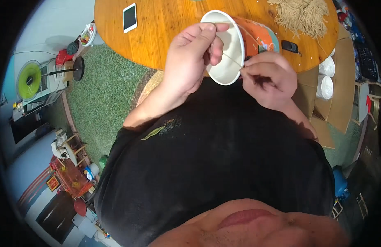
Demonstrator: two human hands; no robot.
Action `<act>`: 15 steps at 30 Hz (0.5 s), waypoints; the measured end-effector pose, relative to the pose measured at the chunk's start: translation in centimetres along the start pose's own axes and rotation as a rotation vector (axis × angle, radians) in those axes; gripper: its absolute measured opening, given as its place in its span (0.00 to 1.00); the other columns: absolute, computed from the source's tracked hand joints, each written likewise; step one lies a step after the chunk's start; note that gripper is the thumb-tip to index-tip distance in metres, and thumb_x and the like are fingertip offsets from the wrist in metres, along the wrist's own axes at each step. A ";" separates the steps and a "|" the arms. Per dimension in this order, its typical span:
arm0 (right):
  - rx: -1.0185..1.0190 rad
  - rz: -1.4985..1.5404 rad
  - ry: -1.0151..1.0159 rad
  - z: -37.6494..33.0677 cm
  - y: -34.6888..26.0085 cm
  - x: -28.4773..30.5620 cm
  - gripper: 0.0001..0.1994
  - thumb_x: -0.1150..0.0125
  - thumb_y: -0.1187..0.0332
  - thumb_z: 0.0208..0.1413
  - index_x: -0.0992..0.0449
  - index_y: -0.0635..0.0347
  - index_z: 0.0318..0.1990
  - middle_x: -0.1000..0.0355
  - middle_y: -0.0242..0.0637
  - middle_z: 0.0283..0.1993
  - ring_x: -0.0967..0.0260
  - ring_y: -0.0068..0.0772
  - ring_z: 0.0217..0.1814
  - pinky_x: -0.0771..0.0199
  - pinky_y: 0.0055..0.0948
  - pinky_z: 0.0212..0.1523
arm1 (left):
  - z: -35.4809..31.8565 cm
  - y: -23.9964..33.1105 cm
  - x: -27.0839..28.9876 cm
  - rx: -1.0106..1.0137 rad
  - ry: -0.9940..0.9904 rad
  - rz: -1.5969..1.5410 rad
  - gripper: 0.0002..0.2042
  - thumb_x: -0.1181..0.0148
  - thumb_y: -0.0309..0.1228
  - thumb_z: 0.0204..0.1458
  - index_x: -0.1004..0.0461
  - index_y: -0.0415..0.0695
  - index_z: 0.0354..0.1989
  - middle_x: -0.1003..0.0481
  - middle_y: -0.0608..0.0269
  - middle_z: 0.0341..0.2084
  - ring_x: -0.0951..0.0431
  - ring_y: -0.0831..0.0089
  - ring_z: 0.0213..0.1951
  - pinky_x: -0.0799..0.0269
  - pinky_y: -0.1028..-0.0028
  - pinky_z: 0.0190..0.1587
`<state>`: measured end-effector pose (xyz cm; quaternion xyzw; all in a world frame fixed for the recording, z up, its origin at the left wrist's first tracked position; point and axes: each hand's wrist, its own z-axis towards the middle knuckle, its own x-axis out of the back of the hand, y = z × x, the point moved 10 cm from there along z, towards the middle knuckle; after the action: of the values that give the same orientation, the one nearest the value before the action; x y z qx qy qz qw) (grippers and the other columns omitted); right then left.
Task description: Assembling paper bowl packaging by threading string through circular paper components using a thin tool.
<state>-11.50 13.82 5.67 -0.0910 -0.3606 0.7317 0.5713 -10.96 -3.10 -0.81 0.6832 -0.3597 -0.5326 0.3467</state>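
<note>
A paper bucket (227,74), white inside and printed orange outside, lies tilted at the table's near edge with its mouth towards me. Thin tan string (233,61) runs across that mouth between my hands, and another stretch of it arcs over the rim. My left hand (194,51) is closed, pinching the string between thumb and fingers in front of the opening. At the bucket's right rim, my right hand (270,78) is also closed, with the string's other part at its fingertips. Its curled fingers hide part of the string.
On the round wooden table (166,37) lie a white phone (130,17), a black key fob (290,46) and a heap of tan strings (303,14). Stacked white tubs (325,84) stand in cardboard (338,78) at right. A green fan (30,80) is far left.
</note>
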 end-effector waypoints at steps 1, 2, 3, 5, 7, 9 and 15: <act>-0.061 0.048 -0.005 0.2 0.5 0.1 0.12 0.24 0.82 0.45 0.19 0.61 0.38 0.23 0.37 0.39 0.24 0.24 0.33 0.25 0.21 0.30 | 0.1 0.3 -0.1 -0.008 0.000 0.014 0.15 0.53 0.33 0.72 0.23 0.35 0.50 0.27 0.67 0.22 0.32 0.81 0.23 0.37 0.80 0.30; -0.125 0.060 -0.021 -0.1 1.2 0.1 0.11 0.25 0.82 0.46 0.20 0.62 0.37 0.23 0.38 0.42 0.25 0.20 0.33 0.26 0.20 0.31 | 0.2 0.6 -0.1 -0.017 -0.001 0.027 0.16 0.53 0.34 0.72 0.25 0.33 0.52 0.27 0.65 0.23 0.31 0.78 0.24 0.33 0.77 0.32; -0.163 0.108 0.003 -0.2 1.7 0.2 0.11 0.26 0.82 0.48 0.20 0.63 0.38 0.24 0.39 0.44 0.25 0.19 0.34 0.26 0.18 0.32 | 0.3 0.7 -0.1 -0.032 -0.015 0.007 0.16 0.53 0.34 0.72 0.25 0.33 0.52 0.25 0.63 0.25 0.30 0.77 0.25 0.32 0.77 0.34; -0.203 0.156 0.030 -0.3 2.6 0.1 0.10 0.27 0.83 0.49 0.20 0.65 0.39 0.25 0.40 0.47 0.25 0.17 0.35 0.27 0.17 0.32 | 0.4 0.9 0.0 -0.077 -0.025 -0.005 0.15 0.53 0.33 0.72 0.24 0.34 0.51 0.24 0.64 0.26 0.29 0.79 0.26 0.33 0.80 0.33; -0.222 0.265 0.036 -0.2 3.6 -0.3 0.10 0.30 0.85 0.52 0.22 0.67 0.41 0.26 0.42 0.50 0.25 0.17 0.36 0.27 0.15 0.32 | 0.5 1.5 0.0 -0.159 -0.052 -0.068 0.14 0.54 0.33 0.73 0.23 0.36 0.50 0.21 0.65 0.28 0.29 0.82 0.26 0.34 0.83 0.33; -0.147 0.315 0.031 0.4 3.2 -0.7 0.10 0.31 0.85 0.53 0.22 0.68 0.41 0.26 0.43 0.52 0.25 0.17 0.36 0.26 0.15 0.32 | 0.6 1.5 0.6 -0.165 -0.039 -0.012 0.14 0.54 0.32 0.73 0.23 0.36 0.50 0.21 0.65 0.27 0.28 0.82 0.26 0.34 0.83 0.33; -0.079 0.402 -0.098 0.7 2.5 -2.7 0.09 0.31 0.85 0.52 0.21 0.66 0.39 0.19 0.44 0.44 0.24 0.15 0.35 0.28 0.15 0.29 | 0.4 1.4 1.5 -0.155 0.009 0.047 0.13 0.53 0.32 0.71 0.22 0.38 0.47 0.22 0.67 0.27 0.27 0.81 0.27 0.34 0.81 0.34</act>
<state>-12.90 10.91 3.89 -0.1479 -0.3909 0.8198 0.3915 -11.30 -5.10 -0.41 0.6480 -0.3318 -0.5475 0.4126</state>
